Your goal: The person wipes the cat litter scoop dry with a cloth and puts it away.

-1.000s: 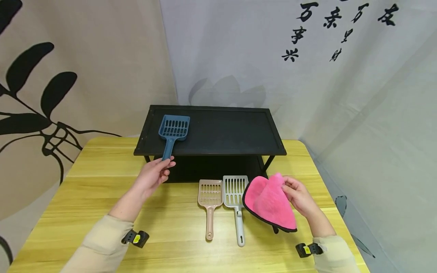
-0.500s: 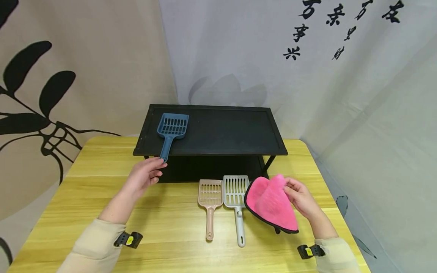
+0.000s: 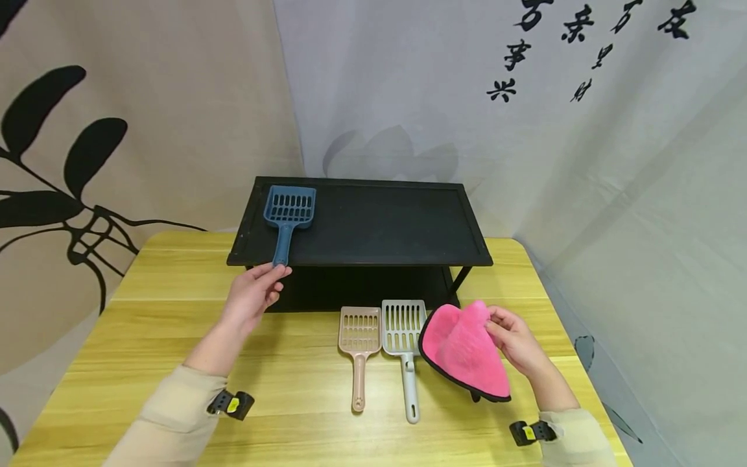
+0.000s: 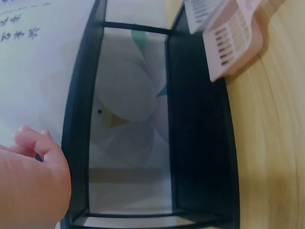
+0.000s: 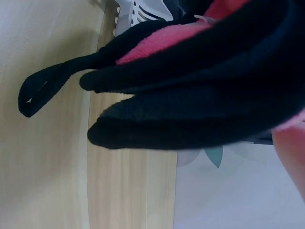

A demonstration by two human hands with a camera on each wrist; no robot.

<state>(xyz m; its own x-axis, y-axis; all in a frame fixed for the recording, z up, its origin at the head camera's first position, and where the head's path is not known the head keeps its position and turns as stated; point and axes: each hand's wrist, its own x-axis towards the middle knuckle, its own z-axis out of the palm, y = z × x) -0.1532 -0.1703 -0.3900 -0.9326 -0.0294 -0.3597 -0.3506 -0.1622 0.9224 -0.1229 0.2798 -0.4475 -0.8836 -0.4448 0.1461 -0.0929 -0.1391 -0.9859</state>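
Observation:
A blue litter scoop (image 3: 290, 206) lies over the left part of the black rack's top shelf (image 3: 379, 224), its slotted head toward the back. My left hand (image 3: 249, 295) pinches the end of its handle at the shelf's front edge. In the left wrist view that hand (image 4: 35, 181) shows beside the rack, and the scoop is hidden. My right hand (image 3: 516, 340) pinches a pink cloth (image 3: 467, 350) with black edging, bunched up and hanging above the table at the right. Its black edging and a hanging loop (image 5: 40, 93) fill much of the right wrist view.
A beige litter scoop (image 3: 358, 353) and a light grey litter scoop (image 3: 408, 383) lie side by side on the wooden table (image 3: 303, 415), in front of the rack. The rack's lower shelf (image 3: 350, 288) is behind their heads. A printed curtain hangs behind the table.
The blue scoop has shifted slightly left and farther back on the top shelf, my left hand staying at its handle end. My right hand and the pink cloth have barely moved.

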